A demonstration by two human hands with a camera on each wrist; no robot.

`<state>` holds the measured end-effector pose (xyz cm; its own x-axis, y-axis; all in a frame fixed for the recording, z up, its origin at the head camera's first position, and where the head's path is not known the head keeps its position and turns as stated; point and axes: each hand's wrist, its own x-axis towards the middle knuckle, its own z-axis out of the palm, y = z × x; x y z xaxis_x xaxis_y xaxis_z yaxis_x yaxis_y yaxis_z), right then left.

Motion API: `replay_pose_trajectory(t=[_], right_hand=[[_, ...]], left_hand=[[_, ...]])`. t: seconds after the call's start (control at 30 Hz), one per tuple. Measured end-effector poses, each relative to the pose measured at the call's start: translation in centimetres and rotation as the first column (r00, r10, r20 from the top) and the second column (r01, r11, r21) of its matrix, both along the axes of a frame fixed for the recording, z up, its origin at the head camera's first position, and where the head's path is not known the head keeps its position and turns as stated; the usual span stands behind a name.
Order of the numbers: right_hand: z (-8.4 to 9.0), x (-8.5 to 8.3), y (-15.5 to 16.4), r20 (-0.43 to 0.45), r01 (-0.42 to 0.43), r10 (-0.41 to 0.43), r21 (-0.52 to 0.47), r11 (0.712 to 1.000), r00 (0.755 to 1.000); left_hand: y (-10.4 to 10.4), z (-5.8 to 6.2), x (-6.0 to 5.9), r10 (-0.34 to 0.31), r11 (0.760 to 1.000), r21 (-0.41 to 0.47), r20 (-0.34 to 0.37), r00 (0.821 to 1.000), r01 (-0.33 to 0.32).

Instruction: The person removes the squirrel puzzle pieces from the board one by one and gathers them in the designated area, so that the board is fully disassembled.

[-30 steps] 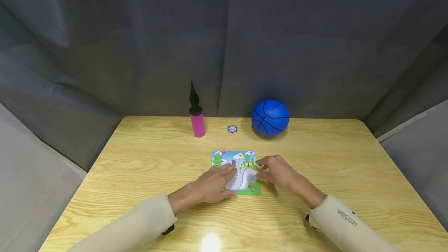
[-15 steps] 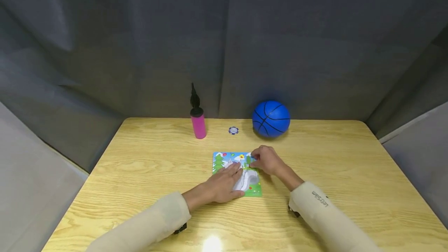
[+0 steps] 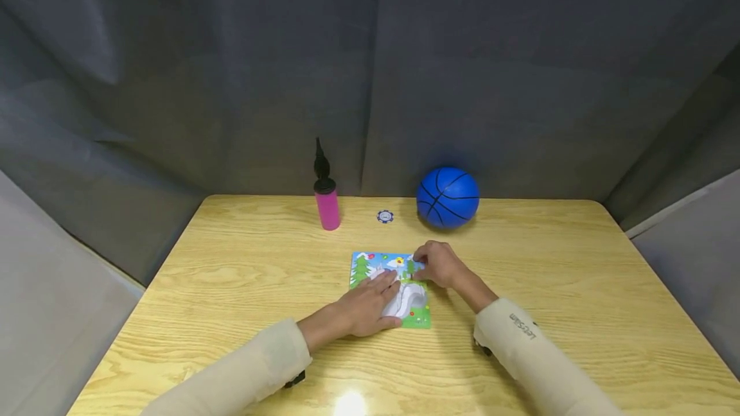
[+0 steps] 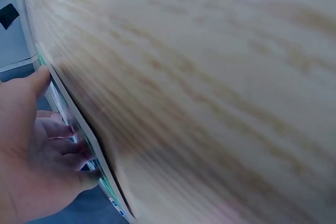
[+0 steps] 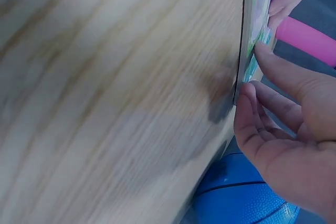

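Colourful flat picture puzzle board (image 3: pixel 390 287) handled on the wooden bench (image 3: pixel 231 275).
It was pressed flat by the left hand (image 3: pixel 370 307); its far right corner was pinched by the right hand (image 3: pixel 436 264).

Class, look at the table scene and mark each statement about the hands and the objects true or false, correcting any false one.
1. The left hand lies flat on the picture puzzle. True.
2. The right hand holds the blue ball. False: the right hand is at the puzzle's far right corner, and the ball sits apart near the table's back edge.
3. The pink pump stands upright, left of the ball. True.
4. The small round chip lies on top of the puzzle. False: it lies on the wooden table between the pump and the ball.
5. Both sleeves are dark blue. False: they are cream coloured.
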<state>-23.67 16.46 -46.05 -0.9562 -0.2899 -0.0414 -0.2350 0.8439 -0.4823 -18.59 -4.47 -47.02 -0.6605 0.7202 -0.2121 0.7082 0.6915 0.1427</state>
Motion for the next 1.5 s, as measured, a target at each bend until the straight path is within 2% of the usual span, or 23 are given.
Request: replay_pose_trajectory(t=[0.2, 0.37, 0.5, 0.77, 1.03, 1.3, 1.5], right_hand=[[0.0, -0.6, -0.4, 0.053, 0.02, -0.021, 0.013, 1.0, 0.998], [0.4, -1.0, -0.6, 0.135, 0.042, -0.044, 0.02, 0.999, 0.99], [0.5, -1.0, -0.4, 0.166, 0.059, -0.063, 0.028, 0.998, 0.984], [0.3, -1.2, -0.5, 0.143, 0.114, -0.105, -0.052, 0.992, 0.984], [0.0, -0.9, -0.5, 0.039, 0.14, -0.137, -0.088, 0.986, 0.99], [0.0, -1.0, 0.3, 0.075, 0.165, -0.153, -0.19, 0.968, 0.985], [1.5, -0.5, 1.7, 0.051, 0.128, -0.119, -0.258, 0.958, 0.992]], left_hand=[[-0.1, -0.2, -0.1, 0.003, 1.0, -0.017, -0.024, 1.0, -0.003], [0.1, -0.1, 0.0, 0.01, 1.0, -0.026, -0.02, 1.0, -0.01], [0.3, 0.0, 0.1, 0.006, 1.0, -0.025, -0.023, 1.0, -0.007], [0.2, 0.0, -0.1, 0.013, 1.0, -0.025, -0.024, 1.0, -0.014], [0.3, 0.3, 0.1, 0.009, 1.0, -0.017, -0.014, 1.0, -0.009], [0.2, 0.3, 0.1, -0.001, 1.0, -0.015, -0.016, 1.0, 0.001], [0.2, 0.3, 0.3, -0.011, 1.0, -0.02, -0.024, 1.0, 0.01]])
